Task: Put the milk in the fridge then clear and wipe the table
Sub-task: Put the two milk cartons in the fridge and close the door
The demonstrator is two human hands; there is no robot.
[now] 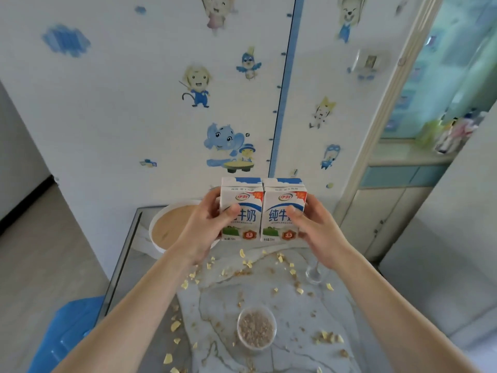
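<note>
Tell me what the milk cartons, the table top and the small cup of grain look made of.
Milk cartons: coated paperboard, smooth printed faces, folded creased tops.
Table top: glossy marble or marble-look stone, grey-gold veins, soft reflections.
Small cup: thin clear plastic, probably; contents show through its wall.

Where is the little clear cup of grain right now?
Head view, bottom centre: the cup stands on the marble table among scattered crumbs, nearer the camera than the held milk cartons.

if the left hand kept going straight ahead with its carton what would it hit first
Probably the sticker-covered wall behind the table. The left hand, gripping the left milk carton, looks raised above the round white tray, so that seems cleared, though depth is unclear.
</note>
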